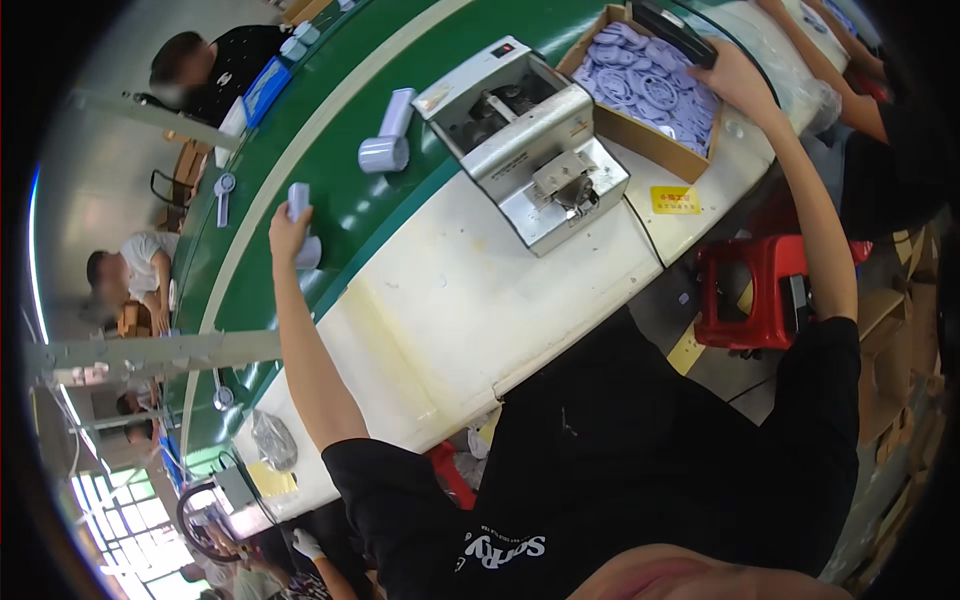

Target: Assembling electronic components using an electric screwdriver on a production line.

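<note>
In my left hand (pixel 288 236), closed round its handle, is a pale lavender plastic housing (pixel 299 200). Its round head shows below my fingers, over the green conveyor belt (pixel 340 100). A similar housing (pixel 385 153), with a straight handle and a drum-shaped head, lies on the belt to the right. At the far right my right hand (pixel 735 78) is closed at the end of a long black bar-shaped object (pixel 672 30). That object lies across the corner of a cardboard box (pixel 655 152) full of pale lavender round plastic parts (pixel 640 75). My fingertips there are partly hidden.
A metal bench machine (pixel 530 150) stands on the white worktable (pixel 400 310) between my arms, its black cable (pixel 648 235) running over the table edge. A yellow label (pixel 675 200) lies beside it. A red stool (pixel 750 290) is at right. Other people work around the belt.
</note>
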A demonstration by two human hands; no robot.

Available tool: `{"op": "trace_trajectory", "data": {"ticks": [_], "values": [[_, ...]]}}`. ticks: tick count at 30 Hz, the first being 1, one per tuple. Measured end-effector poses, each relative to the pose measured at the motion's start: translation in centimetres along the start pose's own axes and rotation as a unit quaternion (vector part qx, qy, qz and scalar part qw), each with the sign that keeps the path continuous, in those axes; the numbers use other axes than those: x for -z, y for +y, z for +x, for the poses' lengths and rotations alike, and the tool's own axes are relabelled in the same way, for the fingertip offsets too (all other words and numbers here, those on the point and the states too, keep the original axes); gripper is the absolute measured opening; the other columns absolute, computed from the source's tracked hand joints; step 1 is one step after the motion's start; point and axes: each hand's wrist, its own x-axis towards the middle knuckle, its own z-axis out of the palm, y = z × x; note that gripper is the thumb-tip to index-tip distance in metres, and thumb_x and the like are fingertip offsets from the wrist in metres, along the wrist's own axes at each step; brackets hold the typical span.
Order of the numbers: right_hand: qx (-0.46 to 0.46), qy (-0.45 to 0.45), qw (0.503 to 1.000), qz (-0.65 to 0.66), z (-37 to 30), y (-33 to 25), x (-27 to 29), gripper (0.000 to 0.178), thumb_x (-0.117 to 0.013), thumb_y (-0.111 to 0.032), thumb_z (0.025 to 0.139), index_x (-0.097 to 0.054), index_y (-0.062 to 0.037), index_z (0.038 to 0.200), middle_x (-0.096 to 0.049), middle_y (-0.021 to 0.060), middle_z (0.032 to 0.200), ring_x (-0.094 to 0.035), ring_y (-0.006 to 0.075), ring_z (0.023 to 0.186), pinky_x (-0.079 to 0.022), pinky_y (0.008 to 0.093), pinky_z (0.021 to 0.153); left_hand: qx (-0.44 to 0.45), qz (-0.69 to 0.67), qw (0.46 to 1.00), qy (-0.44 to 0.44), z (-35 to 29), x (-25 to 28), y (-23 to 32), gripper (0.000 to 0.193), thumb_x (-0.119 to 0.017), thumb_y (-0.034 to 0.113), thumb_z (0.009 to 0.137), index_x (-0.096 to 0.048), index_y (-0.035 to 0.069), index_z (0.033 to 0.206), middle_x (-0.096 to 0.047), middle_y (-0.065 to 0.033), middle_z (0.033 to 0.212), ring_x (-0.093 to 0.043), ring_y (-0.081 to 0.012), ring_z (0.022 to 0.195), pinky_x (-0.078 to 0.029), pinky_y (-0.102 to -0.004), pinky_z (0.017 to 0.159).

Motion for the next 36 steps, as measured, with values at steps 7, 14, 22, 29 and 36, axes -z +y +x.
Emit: {"op": "trace_trajectory", "data": {"ticks": [7, 14, 22, 29, 36], "values": [[0.02, 0.104, 0.986, 0.13, -2.0, -1.9, 1.1, 0.029, -0.071, -0.021, 0.079, -0.06, 0.0019, 0.094, -0.062, 0.0111, 0.079, -0.055, 0.0194, 0.057, -0.043, 0.0296, 0.056, -0.127, -0.272, 0.949, 0.094, -12.6, 5.3, 10.5, 0.051, -0.066, 0.026, 0.084, -0.046, 0.002, 0.124, -0.06, -0.0132, 0.106, -0.059, -0.023, 0.089, -0.047, -0.0333, 0.078], [0.117, -0.1, 0.852, 0.501, -8.9, -17.1, 5.9, 0.023, -0.068, -0.015, 0.083, -0.046, -0.0085, 0.08, -0.049, -0.0007, 0.069, -0.041, 0.0049, 0.047, -0.032, 0.0187, 0.042, -0.268, -0.514, 0.804, -0.128, -24.5, 6.8, 18.5, 0.042, -0.059, 0.027, 0.089, -0.043, 0.002, 0.119, -0.058, -0.0104, 0.102, -0.057, -0.0144, 0.088, -0.047, -0.0285, 0.076], [0.225, -0.178, 0.824, 0.488, -15.4, -23.8, 3.7, 0.027, -0.078, -0.024, 0.077, -0.06, -0.0046, 0.084, -0.049, -0.0048, 0.064, -0.038, 0.0039, 0.054, -0.027, 0.0216, 0.048, -0.313, -0.551, 0.751, -0.183, -31.4, 5.1, 23.5, 0.057, -0.074, 0.035, 0.078, -0.044, 0.005, 0.115, -0.062, -0.0074, 0.081, -0.064, -0.0207, 0.074, -0.049, -0.0306, 0.07], [0.141, -0.22, 0.873, 0.412, -17.6, -24.6, 4.5, 0.029, -0.08, -0.018, 0.074, -0.058, -0.0039, 0.085, -0.056, -0.0005, 0.076, -0.052, 0.0066, 0.066, -0.039, 0.021, 0.057, -0.399, -0.436, 0.806, -0.041, -32.9, 4.6, 24.8, 0.067, -0.076, 0.048, 0.066, -0.049, 0.004, 0.109, -0.062, -0.0122, 0.082, -0.063, -0.0313, 0.072, -0.049, -0.0338, 0.066], [0.116, -0.224, 0.888, 0.385, -18.1, -24.9, 5.0, 0.032, -0.081, -0.023, 0.073, -0.06, -0.0044, 0.088, -0.053, -0.0016, 0.073, -0.049, 0.0058, 0.063, -0.035, 0.0189, 0.054, -0.367, -0.441, 0.819, 0.013, -33.9, 3.0, 25.6, 0.065, -0.076, 0.049, 0.065, -0.053, 0.004, 0.105, -0.063, -0.0123, 0.083, -0.062, -0.0311, 0.07, -0.049, -0.0345, 0.064]]}}
